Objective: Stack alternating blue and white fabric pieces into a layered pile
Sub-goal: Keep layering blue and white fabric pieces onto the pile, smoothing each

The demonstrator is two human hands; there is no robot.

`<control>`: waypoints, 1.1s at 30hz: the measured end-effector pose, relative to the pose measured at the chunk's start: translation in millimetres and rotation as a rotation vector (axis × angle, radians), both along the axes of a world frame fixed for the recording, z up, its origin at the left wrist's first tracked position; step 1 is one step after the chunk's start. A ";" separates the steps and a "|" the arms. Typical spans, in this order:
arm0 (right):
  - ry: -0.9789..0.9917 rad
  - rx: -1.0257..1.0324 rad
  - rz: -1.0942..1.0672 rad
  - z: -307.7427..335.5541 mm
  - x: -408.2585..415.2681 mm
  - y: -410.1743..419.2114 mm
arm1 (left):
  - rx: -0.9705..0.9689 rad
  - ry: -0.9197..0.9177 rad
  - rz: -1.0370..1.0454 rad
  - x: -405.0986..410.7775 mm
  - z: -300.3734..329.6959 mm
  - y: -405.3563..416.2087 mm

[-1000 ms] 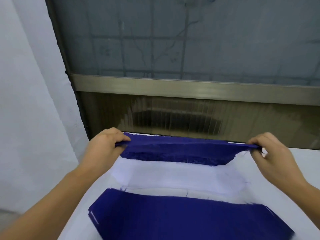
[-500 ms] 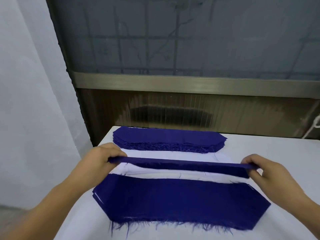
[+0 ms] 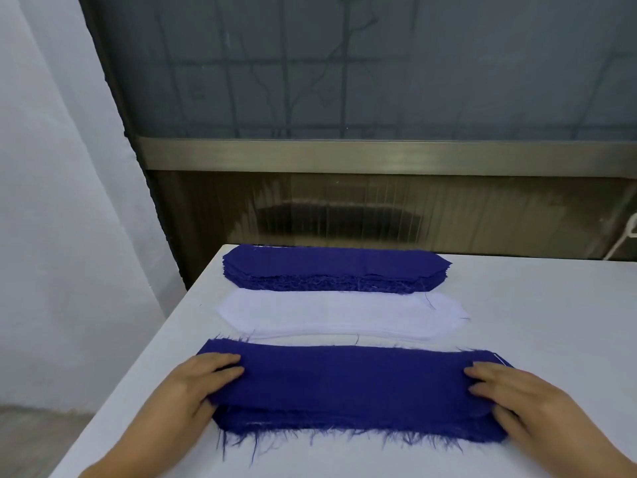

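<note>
- The white table carries three groups of cloth, set in rows from far to near.
- Nearest lies the layered pile of long blue fabric pieces with clipped corners, its near edge fraying in loose threads onto the table.
- The top blue fabric piece lies flat along this pile, slightly farther back than the layers under it, so a strip of the lower layers shows along the near side.
- At the far edge of the table sits a thick stack of blue fabric pieces, apart from both hands.
- Between that stack and the near pile lies a flat stack of white fabric pieces, of the same long shape, also untouched.
- The left hand rests on the left end of the top blue fabric piece, fingers stretched out nearly straight on top; whether the thumb tucks under the edge cannot be told.
- The right hand rests on the right end likewise, fingers straight and pressing down, nothing pinched that can be seen.
</note>
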State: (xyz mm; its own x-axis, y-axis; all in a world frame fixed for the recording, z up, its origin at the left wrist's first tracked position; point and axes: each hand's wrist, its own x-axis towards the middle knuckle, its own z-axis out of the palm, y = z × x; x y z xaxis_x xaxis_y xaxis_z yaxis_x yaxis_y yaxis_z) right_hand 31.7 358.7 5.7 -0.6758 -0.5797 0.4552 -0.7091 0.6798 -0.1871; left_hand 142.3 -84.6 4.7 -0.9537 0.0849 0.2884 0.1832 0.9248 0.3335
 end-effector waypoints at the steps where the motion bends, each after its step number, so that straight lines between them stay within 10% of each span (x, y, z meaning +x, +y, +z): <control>1: -0.033 0.013 0.005 1.0 1.6 0.2 | 0.022 -0.012 -0.001 0.9 0.0 -0.2; 27: -0.242 0.086 -0.169 28.0 -50.6 9.5 | -0.193 -0.040 0.325 -37.9 28.6 -1.5; 33: -0.439 -0.047 -0.093 27.1 -107.2 -60.0 | -0.028 0.014 0.119 -123.9 27.9 90.4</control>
State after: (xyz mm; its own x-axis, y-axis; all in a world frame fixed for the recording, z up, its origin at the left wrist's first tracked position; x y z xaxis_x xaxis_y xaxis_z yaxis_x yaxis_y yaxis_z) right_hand -75.6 298.7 32.8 -0.8590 -0.4929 0.1382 -0.4920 0.7203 -0.4890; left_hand 18.5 5.8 32.6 -0.9536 -0.0204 0.3004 0.0761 0.9490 0.3058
